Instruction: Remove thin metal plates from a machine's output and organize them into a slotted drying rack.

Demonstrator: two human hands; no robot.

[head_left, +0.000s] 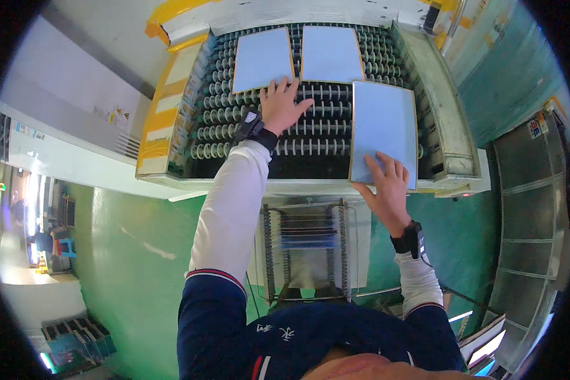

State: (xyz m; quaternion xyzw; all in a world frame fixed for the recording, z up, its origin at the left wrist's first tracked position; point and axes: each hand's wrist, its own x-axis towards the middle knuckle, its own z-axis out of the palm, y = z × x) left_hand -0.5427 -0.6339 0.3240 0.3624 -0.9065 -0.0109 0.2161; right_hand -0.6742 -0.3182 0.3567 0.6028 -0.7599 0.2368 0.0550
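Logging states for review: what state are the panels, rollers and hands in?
Left panel: flat on rollers
Middle panel: flat on rollers
Right panel: face up, near end past rollers
Rollers: partly covered, motion unclear
Left hand: open, at left panel's edge
Right hand: open, on right panel

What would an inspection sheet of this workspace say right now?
Surface: roller conveyor with rows of pale discs.
Job's things: three pale-blue panels on it: left panel, middle panel, right panel.
Clutter: flat pieces at lower right, kind unclear.
Left hand: fingers spread at left panel's near edge.
Right hand: fingers on right panel's near end; grip unclear.
Cables: thin dark cord beside slotted rack.
Surroundings: green floor.
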